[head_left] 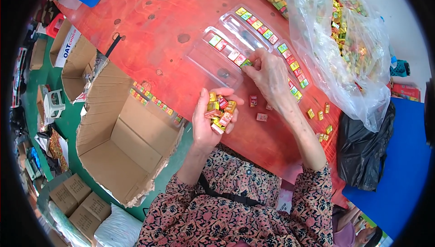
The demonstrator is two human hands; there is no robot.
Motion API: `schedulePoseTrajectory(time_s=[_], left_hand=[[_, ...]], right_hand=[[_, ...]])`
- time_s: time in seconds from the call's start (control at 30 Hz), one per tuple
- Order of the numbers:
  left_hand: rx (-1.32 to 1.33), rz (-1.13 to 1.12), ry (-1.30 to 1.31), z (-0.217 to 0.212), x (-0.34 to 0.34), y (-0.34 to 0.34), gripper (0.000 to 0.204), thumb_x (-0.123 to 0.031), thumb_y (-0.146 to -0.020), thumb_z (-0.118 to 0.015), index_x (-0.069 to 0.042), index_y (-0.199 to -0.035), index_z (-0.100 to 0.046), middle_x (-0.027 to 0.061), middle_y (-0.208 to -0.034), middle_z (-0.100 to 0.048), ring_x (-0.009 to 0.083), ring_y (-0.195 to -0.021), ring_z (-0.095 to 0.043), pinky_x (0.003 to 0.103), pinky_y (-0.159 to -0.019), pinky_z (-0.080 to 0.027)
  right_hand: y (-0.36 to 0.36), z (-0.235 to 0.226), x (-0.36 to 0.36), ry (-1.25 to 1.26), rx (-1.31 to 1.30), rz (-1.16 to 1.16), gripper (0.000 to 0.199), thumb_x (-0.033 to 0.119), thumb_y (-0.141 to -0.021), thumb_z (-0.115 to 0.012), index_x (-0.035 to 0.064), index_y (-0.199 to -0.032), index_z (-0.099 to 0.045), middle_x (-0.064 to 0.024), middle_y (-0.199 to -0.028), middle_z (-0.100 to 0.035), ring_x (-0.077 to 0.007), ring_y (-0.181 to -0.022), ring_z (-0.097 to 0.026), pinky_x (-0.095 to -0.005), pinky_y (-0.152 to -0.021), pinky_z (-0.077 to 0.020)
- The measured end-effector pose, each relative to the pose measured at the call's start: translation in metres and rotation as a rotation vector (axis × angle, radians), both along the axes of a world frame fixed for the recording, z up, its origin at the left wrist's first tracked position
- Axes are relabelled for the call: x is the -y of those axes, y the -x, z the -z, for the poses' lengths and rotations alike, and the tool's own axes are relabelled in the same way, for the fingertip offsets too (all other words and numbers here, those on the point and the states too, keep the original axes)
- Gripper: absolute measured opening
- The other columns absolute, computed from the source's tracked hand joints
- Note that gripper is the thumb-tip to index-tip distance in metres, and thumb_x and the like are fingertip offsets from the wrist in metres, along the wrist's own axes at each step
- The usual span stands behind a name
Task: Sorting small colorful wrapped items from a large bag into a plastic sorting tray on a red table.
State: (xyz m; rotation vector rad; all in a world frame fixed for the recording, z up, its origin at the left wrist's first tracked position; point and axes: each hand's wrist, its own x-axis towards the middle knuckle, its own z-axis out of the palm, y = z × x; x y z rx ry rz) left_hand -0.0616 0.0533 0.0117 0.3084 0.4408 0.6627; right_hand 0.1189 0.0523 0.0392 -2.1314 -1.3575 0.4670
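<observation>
My left hand (205, 128) is cupped palm up, fingers curled round a handful of small boxes (220, 112) in red, yellow and green. Beyond it, my right hand (271, 74) pinches at a small green box (246, 63) at the end of a row in a clear plastic tray (199, 59). That row holds several red, white and green boxes with a gap between them. A second clear tray (235, 26), farther off, carries a row of boxes along its far side. More boxes stand in a row (293, 64) right of my right hand.
Loose boxes (261, 117) lie on the red table (154, 29). A clear plastic bag (312, 34) full of boxes stands at the far right, above a black bag (366, 145). An open cardboard carton (102, 129) is at the table's left edge. Another person (346, 226) shows at lower right.
</observation>
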Motion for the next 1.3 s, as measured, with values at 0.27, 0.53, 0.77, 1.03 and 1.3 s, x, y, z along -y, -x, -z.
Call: schedulePoseTrajectory(time_s=[0.27, 0.53, 0.77, 1.03, 1.3], left_hand=[[-0.025, -0.008, -0.006, 0.001, 0.000, 0.000, 0.053, -0.045, -0.097, -0.023, -0.002, -0.108, -0.052, 0.0194, -0.092, -0.061, 0.0172, -0.060, -0.055, 0.024, -0.039, -0.040], [0.002, -0.009, 0.005, 0.001, 0.001, -0.002, 0.052, -0.044, -0.097, -0.023, -0.002, -0.108, -0.052, 0.0198, -0.093, -0.061, 0.0171, -0.059, -0.055, 0.023, -0.039, -0.040], [-0.018, -0.009, 0.012, 0.001, 0.000, 0.000, 0.052, -0.044, -0.097, -0.023, -0.002, -0.108, -0.052, 0.0199, -0.093, -0.061, 0.0173, -0.059, -0.055, 0.024, -0.039, -0.040], [-0.019, -0.009, 0.006, 0.001, 0.000, -0.001, 0.052, -0.045, -0.097, -0.024, -0.002, -0.108, -0.053, 0.0196, -0.093, -0.061, 0.0173, -0.059, -0.055, 0.024, -0.038, -0.040], [-0.011, -0.005, -0.004, 0.002, 0.000, 0.000, 0.053, -0.045, -0.097, -0.022, -0.003, -0.108, -0.052, 0.0192, -0.093, -0.061, 0.0170, -0.059, -0.055, 0.024, -0.038, -0.040]], right_hand=[[-0.001, -0.005, 0.000, -0.006, -0.022, -0.038, 0.019, 0.010, -0.068, -0.071, -0.0002, -0.076, -0.057, -0.0110, -0.064, -0.058, -0.0227, -0.060, -0.058, -0.0349, -0.057, -0.0445], [0.002, -0.004, 0.004, -0.151, 0.018, -0.060, 0.017, 0.006, -0.068, -0.070, -0.0014, -0.075, -0.056, -0.0130, -0.070, -0.058, -0.0252, -0.062, -0.056, -0.0357, -0.058, -0.0440], [-0.011, -0.016, -0.014, -0.140, -0.342, 0.025, 0.011, 0.005, -0.070, -0.069, -0.0007, -0.072, -0.060, -0.0043, -0.063, -0.059, -0.0097, -0.056, -0.053, -0.0265, -0.051, -0.0415], [-0.002, 0.004, -0.046, -0.156, -0.345, -0.042, 0.010, 0.007, -0.072, -0.067, -0.0014, -0.075, -0.064, -0.0047, -0.061, -0.061, -0.0085, -0.056, -0.055, -0.0243, -0.051, -0.0428], [0.004, 0.008, -0.048, -0.209, -0.167, -0.064, 0.011, 0.008, -0.072, -0.067, -0.0017, -0.077, -0.064, -0.0103, -0.065, -0.062, -0.0153, -0.059, -0.058, -0.0297, -0.055, -0.0450]])
